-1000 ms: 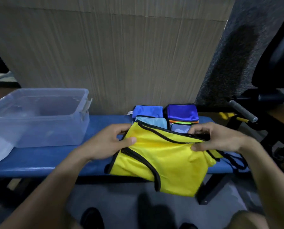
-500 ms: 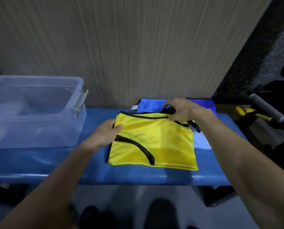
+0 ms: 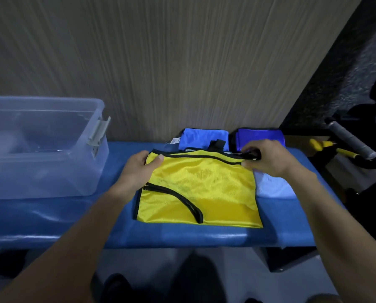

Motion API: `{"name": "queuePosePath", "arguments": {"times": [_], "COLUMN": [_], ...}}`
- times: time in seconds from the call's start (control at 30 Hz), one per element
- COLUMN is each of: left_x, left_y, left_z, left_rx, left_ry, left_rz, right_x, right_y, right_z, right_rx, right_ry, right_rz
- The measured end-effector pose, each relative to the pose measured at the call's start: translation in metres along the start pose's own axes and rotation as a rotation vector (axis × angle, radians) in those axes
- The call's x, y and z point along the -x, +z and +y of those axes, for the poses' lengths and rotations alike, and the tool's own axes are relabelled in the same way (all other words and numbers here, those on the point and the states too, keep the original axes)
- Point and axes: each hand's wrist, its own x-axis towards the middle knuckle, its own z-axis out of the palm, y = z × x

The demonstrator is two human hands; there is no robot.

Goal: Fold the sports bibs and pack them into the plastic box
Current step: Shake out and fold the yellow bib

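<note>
A yellow bib (image 3: 201,191) with black trim lies flat on the blue bench (image 3: 182,235). My left hand (image 3: 139,169) pinches its far left corner, thumb on top of the fabric. My right hand (image 3: 268,158) grips the far right corner together with a black strap. Behind the yellow bib sit a folded light-blue bib (image 3: 204,137) and a folded dark-blue bib (image 3: 261,136). A pale bib (image 3: 274,186) shows under my right wrist. The clear plastic box (image 3: 40,147) stands on the bench's left end, with no bib visible inside.
A wood-grain wall (image 3: 160,62) rises right behind the bench. To the right stands dark equipment with a grey padded bar (image 3: 349,141) and yellow handles (image 3: 327,147). The bench's front edge runs close to my body, with my shoes below it.
The yellow bib went from hanging over the front edge to lying flat. My left hand slid to the far left corner and my right hand moved right along the top edge.
</note>
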Motion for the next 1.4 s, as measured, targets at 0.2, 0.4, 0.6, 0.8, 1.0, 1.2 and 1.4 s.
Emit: {"name": "queuePosePath", "arguments": {"times": [0.2,0.4,0.6,0.8,1.0,1.2,1.4], "left_x": [-0.004,-0.015,-0.01,-0.006,-0.005,-0.004,0.003], "left_y": [0.002,0.004,0.011,0.013,0.012,0.004,0.0], "left_z": [-0.004,-0.014,-0.011,-0.01,-0.007,-0.006,-0.004], "left_rx": [-0.095,-0.154,-0.165,-0.143,-0.092,-0.038,-0.087], "left_ry": [0.097,0.045,0.082,0.096,0.14,0.092,0.037], "left_rz": [0.127,0.125,0.173,0.206,0.223,0.196,0.181], "right_x": [-0.042,0.01,0.032,0.034,0.036,0.042,0.046], "right_y": [-0.008,0.041,0.055,0.064,0.06,0.05,0.054], "right_z": [-0.01,-0.002,-0.009,-0.022,-0.037,-0.045,-0.047], "right_rx": [-0.528,-0.344,-0.336,-0.361,-0.648,-1.153,-1.242], "right_ry": [0.196,0.271,0.309,0.443,0.428,0.488,0.52], "right_rz": [0.121,0.398,0.23,0.182,0.239,0.203,0.253]}}
